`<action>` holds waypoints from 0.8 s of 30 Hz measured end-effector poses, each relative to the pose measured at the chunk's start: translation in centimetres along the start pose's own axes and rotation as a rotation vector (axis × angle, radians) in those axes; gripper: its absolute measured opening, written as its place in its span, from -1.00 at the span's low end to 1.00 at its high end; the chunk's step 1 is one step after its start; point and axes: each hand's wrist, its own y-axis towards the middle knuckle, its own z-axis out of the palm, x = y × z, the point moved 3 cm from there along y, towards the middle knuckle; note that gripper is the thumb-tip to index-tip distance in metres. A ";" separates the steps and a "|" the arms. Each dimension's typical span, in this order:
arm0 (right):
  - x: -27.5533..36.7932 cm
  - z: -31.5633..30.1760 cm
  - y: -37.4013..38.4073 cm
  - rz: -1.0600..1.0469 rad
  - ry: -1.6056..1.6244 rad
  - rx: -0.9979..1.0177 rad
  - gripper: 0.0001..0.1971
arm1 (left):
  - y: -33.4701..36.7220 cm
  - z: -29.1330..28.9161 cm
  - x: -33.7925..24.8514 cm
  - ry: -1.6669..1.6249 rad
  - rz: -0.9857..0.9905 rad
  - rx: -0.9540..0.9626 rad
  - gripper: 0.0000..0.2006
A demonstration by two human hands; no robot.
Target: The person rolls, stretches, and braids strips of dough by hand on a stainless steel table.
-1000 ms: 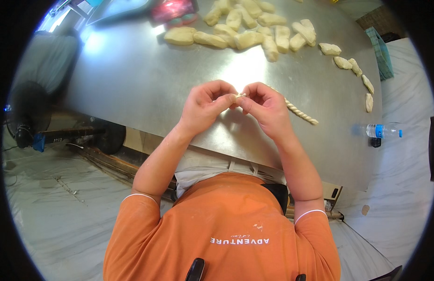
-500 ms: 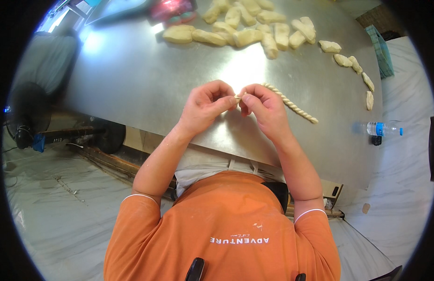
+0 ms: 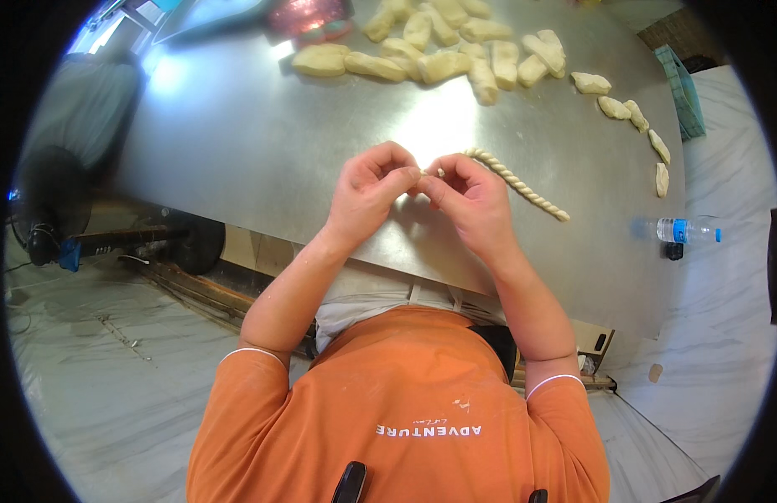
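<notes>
Gently work the pale bit (image 3: 441, 173), fingertip-pinched in left hand (image 3: 371, 191) and right hand (image 3: 472, 201), avoiding twisted rope (image 3: 529, 194) beside the latter.

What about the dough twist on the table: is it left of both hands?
No, the dough twist lies beside the right hand, running out to the right.

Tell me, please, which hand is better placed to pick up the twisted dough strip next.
Probably the right hand: the twisted dough strip lies on the table close to its right, while the left hand sits farther from it. Both hands meet at a small pale piece, so neither looks free.
</notes>
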 end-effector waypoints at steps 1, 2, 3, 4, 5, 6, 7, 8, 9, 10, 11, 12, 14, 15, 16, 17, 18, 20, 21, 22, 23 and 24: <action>-0.1 -0.1 0.0 0.004 -0.019 0.000 -0.83 | 0.0 0.1 0.0 0.012 0.006 0.003 -0.94; -0.3 -0.3 -0.1 0.008 -0.037 0.000 -0.84 | 0.0 0.1 0.0 0.024 0.012 0.005 -0.93; -0.5 -0.4 -0.1 0.012 -0.055 0.002 -0.85 | -0.1 0.2 -0.1 0.037 0.019 0.006 -0.93; -0.6 -0.5 -0.1 0.016 -0.038 0.003 -0.86 | -0.1 0.1 0.0 0.055 0.023 0.013 -0.93; -0.6 -0.5 -0.2 0.021 -0.022 0.004 -0.87 | -0.2 0.0 0.0 0.073 0.026 0.020 -0.92; -0.7 -0.5 -0.3 0.026 -0.006 0.004 -0.88 | -0.2 0.0 0.1 0.091 0.030 0.027 -0.92; -0.8 -0.5 -0.3 0.032 0.011 0.014 -0.88 | -0.2 0.0 0.1 0.092 0.030 0.034 -0.92; -0.9 -0.6 -0.3 0.038 0.027 0.023 -0.88 | -0.2 0.0 0.0 0.093 0.030 0.040 -0.92; -1.0 -0.6 -0.3 0.044 0.044 0.034 -0.88 | -0.2 0.0 0.0 0.095 0.031 0.045 -0.92; -1.0 -0.6 -0.4 0.051 0.066 0.042 -0.87 | -0.2 0.0 0.0 0.092 0.031 0.049 -0.92; -1.1 -0.6 -0.4 0.058 0.088 0.050 -0.87 | -0.2 0.0 0.0 0.089 0.032 0.053 -0.92; -1.2 -0.6 -0.4 0.065 0.110 0.058 -0.86 | -0.2 0.0 0.0 0.087 0.033 0.056 -0.92; -1.3 -0.6 -0.4 0.071 0.158 0.080 -0.85 | -0.3 0.0 -0.1 0.078 0.031 0.051 -0.92; -1.3 -0.6 -0.4 0.073 0.182 0.091 -0.85 | -0.3 0.0 -0.2 0.073 0.030 0.049 -0.92; -1.2 -0.6 -0.5 0.073 0.187 0.084 -0.85 | -0.4 0.0 -0.1 0.060 0.033 0.048 -0.92; -0.9 -0.4 -0.5 0.072 0.193 0.078 -0.85 | -0.4 0.0 0.0 0.047 0.035 0.046 -0.92; -0.6 -0.3 -0.6 0.071 0.197 0.073 -0.85 | -0.4 0.0 0.0 0.033 0.039 0.045 -0.92; -0.7 -0.2 -0.7 0.085 0.168 0.068 -0.85 | -0.5 0.1 -0.3 0.067 0.024 0.032 -0.92; -0.7 -0.1 -0.5 0.086 0.151 0.068 -0.85 | -0.4 0.0 -0.5 0.085 0.023 0.027 -0.92; -0.8 -0.1 -0.4 0.108 0.125 0.067 -0.85 | -0.5 0.0 -0.5 0.093 0.013 0.026 -0.92; -1.0 -0.3 -0.6 0.129 0.100 0.068 -0.84 | -0.7 0.0 -0.2 0.101 0.002 0.025 -0.92; -1.1 -0.6 -0.6 0.139 0.077 0.068 -0.84 | -0.6 0.0 -0.1 0.117 -0.001 0.027 -0.92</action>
